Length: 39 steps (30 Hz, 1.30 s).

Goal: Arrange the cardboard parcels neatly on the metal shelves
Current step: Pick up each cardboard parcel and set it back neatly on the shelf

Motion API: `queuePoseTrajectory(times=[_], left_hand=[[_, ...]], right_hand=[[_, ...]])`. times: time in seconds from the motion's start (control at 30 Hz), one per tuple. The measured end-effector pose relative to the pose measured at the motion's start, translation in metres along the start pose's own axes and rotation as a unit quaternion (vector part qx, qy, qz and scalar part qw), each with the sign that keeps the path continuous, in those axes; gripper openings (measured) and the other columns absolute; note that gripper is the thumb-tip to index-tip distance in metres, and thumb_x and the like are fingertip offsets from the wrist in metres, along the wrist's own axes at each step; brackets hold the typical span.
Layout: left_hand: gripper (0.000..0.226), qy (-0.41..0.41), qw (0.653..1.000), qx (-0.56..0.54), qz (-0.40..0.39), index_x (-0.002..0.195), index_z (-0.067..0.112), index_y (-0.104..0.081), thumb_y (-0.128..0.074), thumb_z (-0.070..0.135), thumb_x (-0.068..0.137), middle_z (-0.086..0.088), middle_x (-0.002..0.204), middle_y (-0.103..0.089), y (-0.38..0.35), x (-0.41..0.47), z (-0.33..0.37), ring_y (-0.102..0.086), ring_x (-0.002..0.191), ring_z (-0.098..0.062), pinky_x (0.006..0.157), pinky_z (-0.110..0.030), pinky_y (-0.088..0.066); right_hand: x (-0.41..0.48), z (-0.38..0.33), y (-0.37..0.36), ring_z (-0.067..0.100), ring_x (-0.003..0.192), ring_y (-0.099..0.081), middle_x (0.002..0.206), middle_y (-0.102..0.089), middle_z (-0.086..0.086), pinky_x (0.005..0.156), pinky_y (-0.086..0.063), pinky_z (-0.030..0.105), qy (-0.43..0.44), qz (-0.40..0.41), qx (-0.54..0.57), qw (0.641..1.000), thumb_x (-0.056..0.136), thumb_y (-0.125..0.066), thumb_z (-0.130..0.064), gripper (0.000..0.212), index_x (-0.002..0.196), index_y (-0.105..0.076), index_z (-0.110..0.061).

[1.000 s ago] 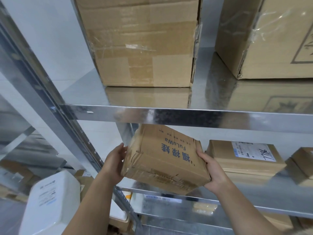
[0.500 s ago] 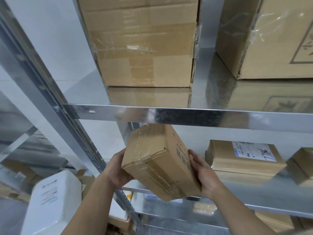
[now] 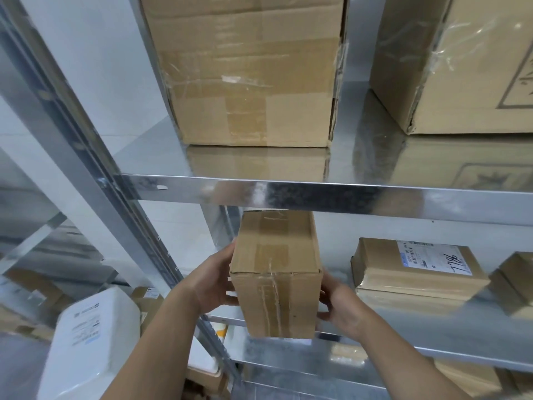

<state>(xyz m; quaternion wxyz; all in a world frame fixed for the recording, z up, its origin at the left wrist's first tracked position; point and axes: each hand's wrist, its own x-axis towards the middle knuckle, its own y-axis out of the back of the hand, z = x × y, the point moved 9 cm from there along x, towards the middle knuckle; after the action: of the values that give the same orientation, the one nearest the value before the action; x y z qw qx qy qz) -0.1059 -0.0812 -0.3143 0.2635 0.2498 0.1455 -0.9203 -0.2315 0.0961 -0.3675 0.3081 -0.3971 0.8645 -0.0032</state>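
Above the upper shelf rail (image 3: 317, 194) stand two large cartons: a taped carton (image 3: 248, 70) directly over the rail's left half and a second carton (image 3: 473, 67) over its right end, well apart. Below the rail and far to the left sits a white container (image 3: 95, 336), outside the upright post (image 3: 86, 145). Below the rail's right half, a flat labelled parcel (image 3: 418, 269) lies on the middle shelf (image 3: 432, 333). Directly below the rail's centre, the small parcel (image 3: 277, 272) is held upright, taped seam facing the camera, its top just under the rail and its lower end overlapping the middle shelf's front edge; contact with that shelf cannot be determined. The left hand (image 3: 213, 281) grips the parcel's left side, thumb high and fingers curled in low. The right hand (image 3: 340, 307) clasps the right side.
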Motion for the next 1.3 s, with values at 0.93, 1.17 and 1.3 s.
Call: queuePoseTrajectory(times=[0.93,1.17,1.3], left_hand=[[0.072,-0.067,0.997,-0.047,-0.007,0.132,0.024,-0.067,-0.071,0.069,0.076,-0.013,0.14,-0.061,0.004,0.009,0.008,-0.057,0.129,-0.04,0.109,-0.06,-0.045],[0.042,-0.077,0.997,-0.005,-0.003,0.087,0.02,-0.082,-0.048,0.039,0.102,-0.011,0.098,-0.072,-0.011,0.008,0.005,-0.071,0.09,-0.023,0.088,-0.038,-0.052],[0.036,-0.102,0.993,-0.046,-0.03,0.089,0.02,-0.082,-0.059,0.048,0.084,-0.007,0.096,-0.075,-0.022,0.003,0.012,-0.071,0.092,-0.022,0.086,-0.037,-0.05]], right_hand=[[0.003,-0.043,0.009,0.023,0.103,-0.065,0.109,-0.071,0.006,0.077,-0.058,0.038,0.052,-0.017,0.041,0.998,0.105,-0.055,-0.032,0.027,0.13,-0.064,-0.034],[0.023,-0.029,0.008,0.016,0.113,-0.066,0.115,-0.074,-0.003,0.087,-0.055,0.036,0.032,0.028,0.027,0.999,0.093,-0.06,-0.067,0.059,0.13,-0.067,-0.021],[0.025,-0.027,0.007,0.023,0.13,-0.06,0.128,-0.072,0.001,0.112,-0.045,0.049,0.034,0.026,0.066,0.997,0.065,-0.071,-0.082,0.086,0.131,-0.069,-0.026]])
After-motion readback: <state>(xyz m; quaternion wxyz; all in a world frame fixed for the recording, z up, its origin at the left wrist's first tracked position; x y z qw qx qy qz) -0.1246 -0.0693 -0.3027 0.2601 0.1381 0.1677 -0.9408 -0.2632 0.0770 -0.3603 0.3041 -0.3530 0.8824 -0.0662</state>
